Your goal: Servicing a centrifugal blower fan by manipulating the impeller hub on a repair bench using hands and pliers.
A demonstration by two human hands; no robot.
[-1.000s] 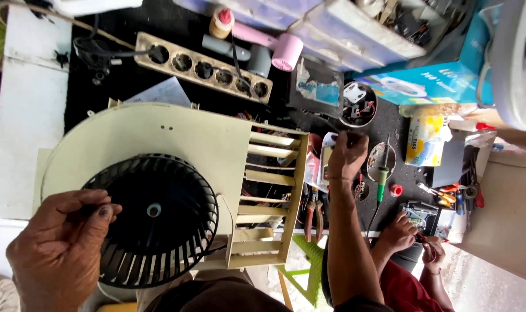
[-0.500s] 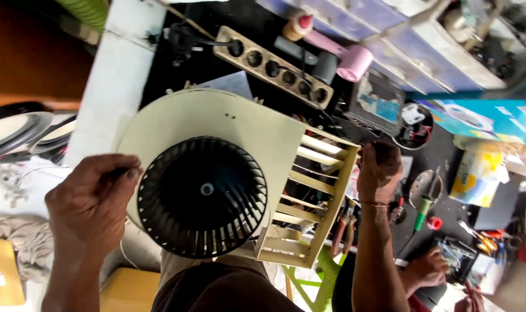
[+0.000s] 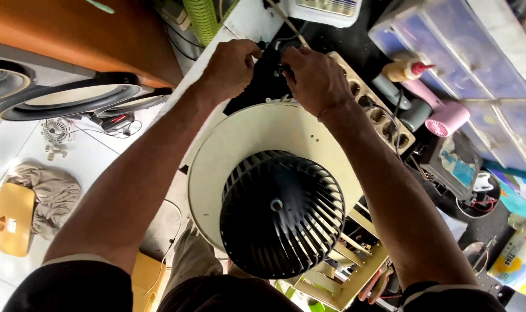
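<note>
Both hands, left hand (image 3: 231, 66) and right hand (image 3: 315, 78), are pinching thin black wiring (image 3: 273, 53) just beyond the blower housing (image 3: 245, 144); flimsy stuff, probably best gripped near the plug.

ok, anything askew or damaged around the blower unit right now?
No damage shows. The cream blower housing hangs off the bench edge over the person's lap, black fan wheel facing up. Both hands, left hand and right hand, work black wiring behind it. A crumpled cloth lies on the floor.

Small dark part (image 3: 273, 58) mostly hidden between both hands (image 3: 274, 66)
</note>
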